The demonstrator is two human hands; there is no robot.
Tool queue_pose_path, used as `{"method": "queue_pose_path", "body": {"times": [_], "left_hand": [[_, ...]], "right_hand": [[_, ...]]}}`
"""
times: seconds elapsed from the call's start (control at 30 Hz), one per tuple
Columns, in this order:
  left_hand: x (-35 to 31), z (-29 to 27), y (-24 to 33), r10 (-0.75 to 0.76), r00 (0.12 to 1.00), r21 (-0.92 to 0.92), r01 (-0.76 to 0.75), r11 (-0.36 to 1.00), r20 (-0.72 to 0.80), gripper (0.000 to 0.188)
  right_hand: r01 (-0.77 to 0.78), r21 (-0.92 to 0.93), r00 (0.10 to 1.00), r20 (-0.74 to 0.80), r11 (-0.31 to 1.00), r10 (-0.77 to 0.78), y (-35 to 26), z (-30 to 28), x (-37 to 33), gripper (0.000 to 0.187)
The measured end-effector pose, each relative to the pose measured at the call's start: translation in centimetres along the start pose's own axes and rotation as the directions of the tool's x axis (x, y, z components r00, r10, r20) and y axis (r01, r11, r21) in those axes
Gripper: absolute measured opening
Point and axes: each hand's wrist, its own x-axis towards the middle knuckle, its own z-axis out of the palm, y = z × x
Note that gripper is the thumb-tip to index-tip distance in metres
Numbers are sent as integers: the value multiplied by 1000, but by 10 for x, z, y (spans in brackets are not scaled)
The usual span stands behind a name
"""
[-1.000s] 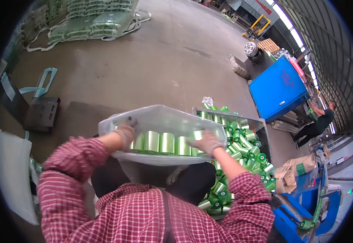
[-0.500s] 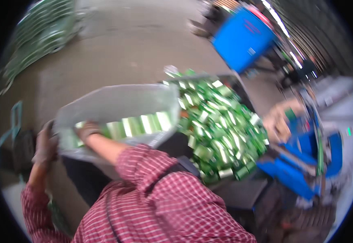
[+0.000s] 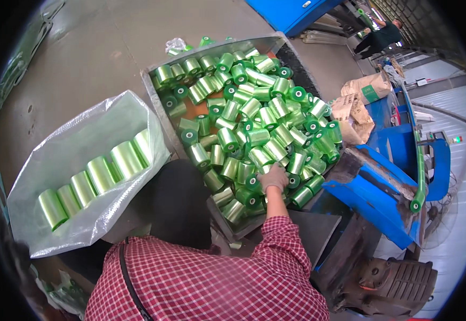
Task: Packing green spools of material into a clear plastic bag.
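My gloved right hand (image 3: pixel 274 178) is down among rolls of green plastic film (image 3: pixel 260 156) heaped in a wide grey bin (image 3: pixel 153 96). Its fingers curl over the end of one roll at the near side of the heap; their tips are partly hidden. To the left, a translucent white plastic bag (image 3: pixel 67 140) lies with its mouth wide, holding a row of several green film rolls (image 3: pixel 104 174) side by side. My left hand (image 3: pixel 19 251) is a dark, blurred shape at the far left rim, beside the bag; its fingers cannot be made out.
Right of the bin stand blue machine parts (image 3: pixel 375 200) with brown paper sacks (image 3: pixel 353 115) behind them. A brown motor (image 3: pixel 388 286) sits at lower right. A blue cabinet (image 3: pixel 292 13) stands at the back. Another person (image 3: pixel 385 35) is far off at upper right.
My right hand has left the rolls inside the bag and moved right to the heap in the bin. The view has swung right, and my left hand has gone toward the rim.
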Motion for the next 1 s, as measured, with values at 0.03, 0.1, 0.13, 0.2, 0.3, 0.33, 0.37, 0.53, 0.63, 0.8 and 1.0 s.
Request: {"method": "queue_pose_path", "body": {"times": [0.03,0.1,0.13,0.2,0.3,0.33,0.37,0.53,0.63,0.8,1.0], "left_hand": [[3,5,30,-194,955,37,191,981,223,47],[14,72,74,72,944,161,-130,978,323,86],[20,72,86,403,783,223,-549,806,474,98],[25,113,86,275,675,208,-543,814,685,91],[-2,123,62,434,595,145,-686,713,677,43],[-1,117,60,468,639,151,-674,723,610,40],[-3,113,58,500,676,139,-659,739,541,36],[-17,73,67,549,780,178,-611,771,301,39],[-27,54,63,455,878,170,-476,863,149,41],[-4,81,117,470,852,-9,-481,877,228,44],[26,195,227,730,529,-195,-735,649,433,90]], "right_hand": [[21,34,999,42,999,-23,-1,-12,-2,73],[99,709,987,19,698,-159,45,-12,22,34],[12,998,955,8,66,-295,44,-21,36,14],[134,989,883,-149,-66,-444,35,-97,5,18],[188,981,843,-188,-51,-503,-14,-171,-58,32],[230,973,820,-195,-2,-539,-21,-167,-57,31],[234,970,834,-167,63,-526,-25,-159,-58,33],[217,219,944,202,951,-262,-8,-44,-31,62],[121,-67,982,155,990,-110,-5,34,-47,69],[127,18,989,69,992,-128,23,71,-13,80],[328,858,914,-182,397,-363,31,-20,-53,62]]}}
